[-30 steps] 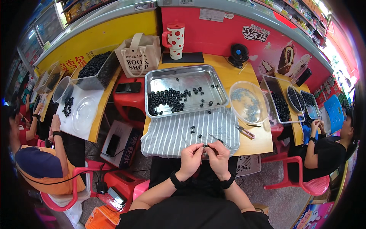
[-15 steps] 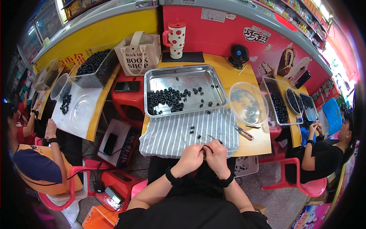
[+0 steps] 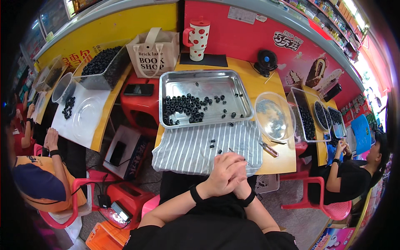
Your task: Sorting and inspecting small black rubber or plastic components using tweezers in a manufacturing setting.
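My left hand (image 3: 223,174) is closed over my right hand (image 3: 243,188) at the near edge of a striped grey cloth (image 3: 183,148); most of the right hand is hidden beneath it. A thin metal rod (image 3: 234,152) pokes out past the fingers onto the cloth, and I cannot tell which hand has it. A few small black rings (image 3: 212,143) lie loose on the cloth just beyond my hands. Behind the cloth a steel tray (image 3: 246,98) holds a pile of black rings (image 3: 183,107).
A clear bowl (image 3: 275,117) and small pliers (image 3: 268,148) sit to the right. A tote bag (image 3: 153,54), dotted mug (image 3: 198,37), small fan (image 3: 265,62) and ring-filled bin (image 3: 102,66) stand behind. A phone (image 3: 138,89) lies on a red stool. People sit left (image 3: 37,183) and right (image 3: 354,175).
My hands have drawn back toward my body and closed together; the left hand now covers the right, where before they were side by side with fingertips meeting.
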A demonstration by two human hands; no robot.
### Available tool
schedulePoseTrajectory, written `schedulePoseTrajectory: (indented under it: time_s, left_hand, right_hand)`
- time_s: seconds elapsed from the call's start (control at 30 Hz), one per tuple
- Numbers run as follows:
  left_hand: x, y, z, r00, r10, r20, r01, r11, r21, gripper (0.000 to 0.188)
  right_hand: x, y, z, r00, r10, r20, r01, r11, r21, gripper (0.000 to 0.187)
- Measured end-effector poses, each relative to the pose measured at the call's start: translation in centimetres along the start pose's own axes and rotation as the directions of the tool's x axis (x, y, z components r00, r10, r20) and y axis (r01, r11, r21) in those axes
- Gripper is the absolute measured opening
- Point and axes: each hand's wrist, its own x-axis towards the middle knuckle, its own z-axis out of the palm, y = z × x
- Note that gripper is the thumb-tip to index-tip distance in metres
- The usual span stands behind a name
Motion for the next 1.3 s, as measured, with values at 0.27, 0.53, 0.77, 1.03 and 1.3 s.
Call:
schedulePoseTrajectory:
  time_s: [0.27,0.53,0.77,1.03,1.3]
  left_hand:
    - [-0.8,-2.5,1.5,0.999,-0.041,0.022,0.046,0.957,-0.286,0.018]
    - [-1.1,-3.3,1.7,0.996,-0.076,-0.044,0.056,0.936,-0.349,0.02]
    - [-1.4,-3.7,1.7,0.986,-0.143,-0.084,0.094,0.9,-0.427,0.018]
    - [-1.4,-4.0,1.4,0.958,-0.254,-0.135,0.158,0.857,-0.49,0.018]
    - [-1.7,-4.1,0.1,0.927,-0.344,-0.149,0.256,0.871,-0.419,0.024]
  right_hand:
    - [-1.8,4.0,0.3,0.977,0.048,0.208,-0.075,0.99,0.121,0.041]
    - [-0.8,-1.5,-1.0,0.995,0.002,0.1,-0.004,1.0,0.015,0.023]
    - [1.8,-3.4,-1.8,0.989,-0.043,0.14,0.053,0.997,-0.063,0.011]
    - [3.3,-1.1,0.3,0.969,-0.178,0.174,0.164,0.983,0.087,0.02]
    - [1.4,-0.5,-0.6,0.986,-0.007,0.165,0.028,0.992,-0.125,0.012]
